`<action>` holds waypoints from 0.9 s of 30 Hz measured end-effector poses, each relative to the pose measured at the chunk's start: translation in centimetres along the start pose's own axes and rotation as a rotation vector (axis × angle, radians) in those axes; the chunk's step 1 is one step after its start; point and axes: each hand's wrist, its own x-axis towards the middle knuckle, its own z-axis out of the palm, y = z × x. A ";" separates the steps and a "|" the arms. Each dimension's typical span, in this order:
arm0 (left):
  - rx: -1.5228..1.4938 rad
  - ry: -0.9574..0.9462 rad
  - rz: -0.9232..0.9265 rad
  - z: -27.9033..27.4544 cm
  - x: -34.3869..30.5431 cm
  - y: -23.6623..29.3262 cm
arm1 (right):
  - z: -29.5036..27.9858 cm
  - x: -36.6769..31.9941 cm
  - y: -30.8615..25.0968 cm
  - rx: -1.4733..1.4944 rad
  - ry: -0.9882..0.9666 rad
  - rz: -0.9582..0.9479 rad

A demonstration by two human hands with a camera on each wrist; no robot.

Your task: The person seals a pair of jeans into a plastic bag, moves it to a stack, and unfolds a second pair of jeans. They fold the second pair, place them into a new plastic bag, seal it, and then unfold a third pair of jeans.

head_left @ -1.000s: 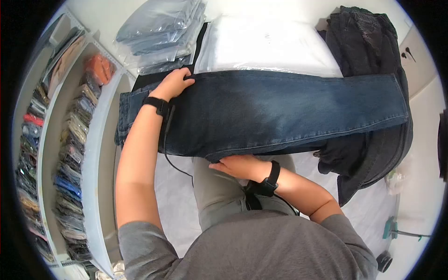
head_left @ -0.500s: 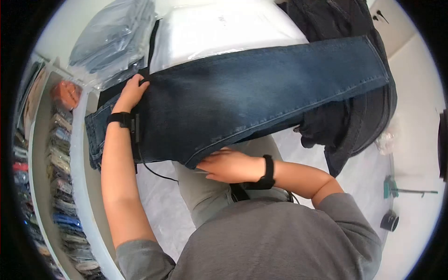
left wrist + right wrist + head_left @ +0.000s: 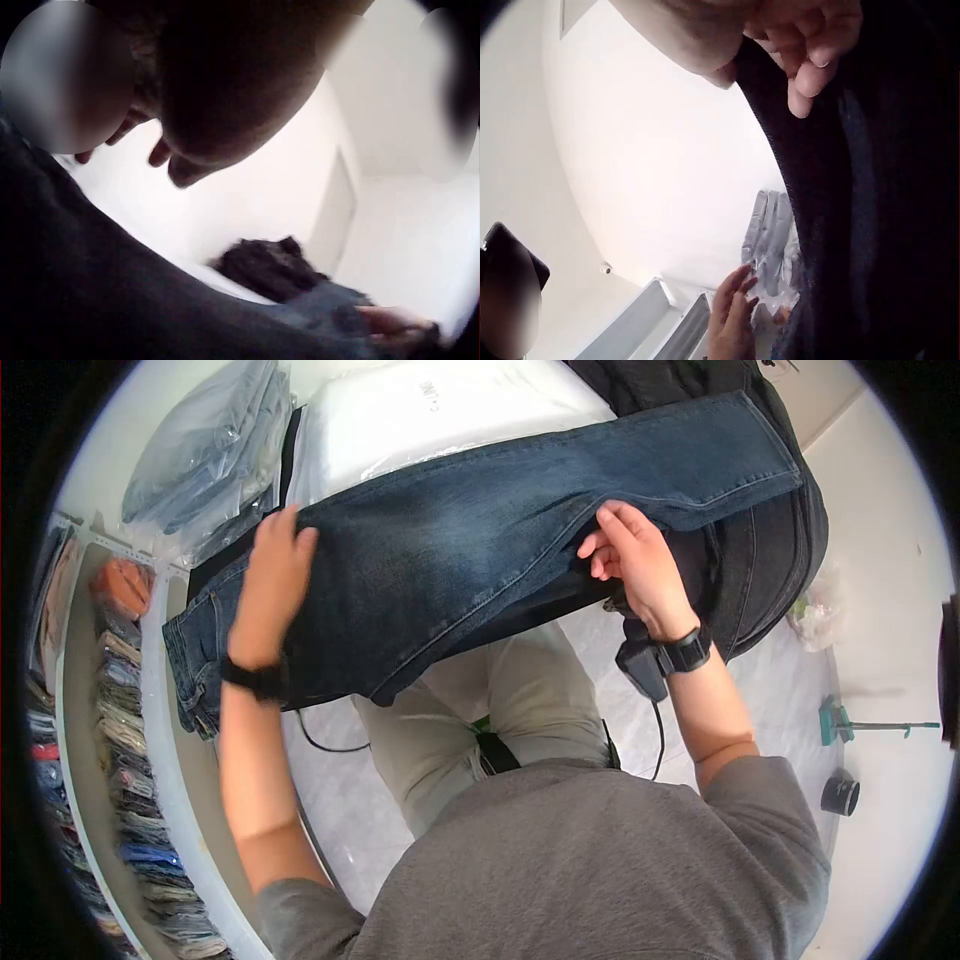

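Note:
Folded lengthwise, a pair of dark blue jeans (image 3: 440, 550) lies at a slant, waistband at the left and leg hems at the upper right. My right hand (image 3: 640, 565) pinches the near edge of the leg between thumb and fingers, drawing the cloth up into a fold. The right wrist view shows that hand (image 3: 802, 52) close up at the fabric's edge. Over the waistband end is my left hand (image 3: 272, 585), somewhat blurred, its fingers loosely extended. In the left wrist view its fingers (image 3: 180, 169) hang above the denim with nothing in them.
Behind the jeans lies a stack of clear plastic bags (image 3: 450, 410), with bagged folded garments (image 3: 205, 460) to its left. Black jeans (image 3: 770, 560) are heaped at the right. Shelves packed with clothing (image 3: 130, 760) line the left side. A cable (image 3: 658, 740) hangs from the right wrist.
My right hand has moved from beneath the jeans' near edge rightward and up, and now pinches the leg edge. The left hand has lifted slightly off the cloth. The head view has shifted.

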 end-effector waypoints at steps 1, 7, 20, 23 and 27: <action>-0.157 0.042 0.130 -2.3 -1.0 6.4 | 0.0 0.2 -0.2 0.007 0.005 0.000; -0.041 -0.136 0.371 1.3 -9.4 17.3 | -2.4 1.0 1.0 0.044 0.083 0.214; -0.026 -0.082 0.193 1.3 -10.9 14.2 | -6.8 3.0 2.1 0.059 0.112 0.269; -0.081 -0.155 0.249 0.4 -10.9 13.7 | -6.6 2.7 1.7 0.081 0.168 0.292; 0.081 -0.181 0.182 0.4 -12.2 13.1 | -8.5 2.3 -2.3 0.047 0.244 0.182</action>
